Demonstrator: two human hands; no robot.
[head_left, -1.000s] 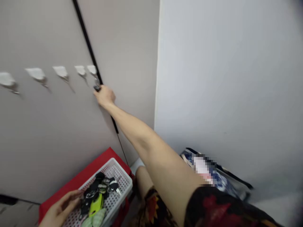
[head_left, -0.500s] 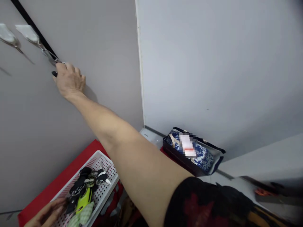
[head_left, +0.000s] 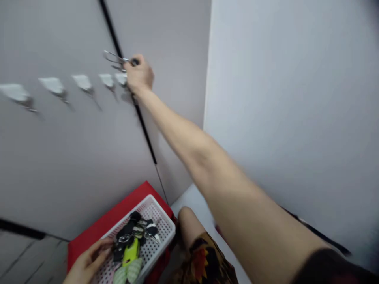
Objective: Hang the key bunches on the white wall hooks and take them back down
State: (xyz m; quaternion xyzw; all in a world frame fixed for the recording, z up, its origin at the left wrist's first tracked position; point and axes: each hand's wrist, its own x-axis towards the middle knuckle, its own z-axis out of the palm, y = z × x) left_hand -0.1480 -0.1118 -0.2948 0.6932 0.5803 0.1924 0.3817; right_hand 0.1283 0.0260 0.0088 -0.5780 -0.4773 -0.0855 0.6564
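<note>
My right hand point(head_left: 139, 75) is raised to the grey panel, its fingers closed round a key with a black head point(head_left: 135, 62). A silver metal loop point(head_left: 111, 57) sticks out to the left of that hand. Right beside it, partly covered, is a white wall hook point(head_left: 121, 79). Low in the view my left hand point(head_left: 89, 262) reaches over the rim of a white perforated basket point(head_left: 166, 232). Its fingers are stretched out, the tips by a heap of black key fobs point(head_left: 127, 232). A yellow-green fob point(head_left: 131, 252) and pale green shell-like pieces point(head_left: 134, 270) lie there too.
Several white hooks point(head_left: 53, 86) run in a row along the panel. A black strip point(head_left: 145, 130) crosses the panel downward. The basket stands on a red box point(head_left: 103, 219). My knee point(head_left: 189, 225) is beside it, and a white wall point(head_left: 281, 98) rises on the right.
The view has swung left, bringing more hooks into sight. My right hand has turned, and the metal loop now sits free of the panel hook. My left hand stays at the basket.
</note>
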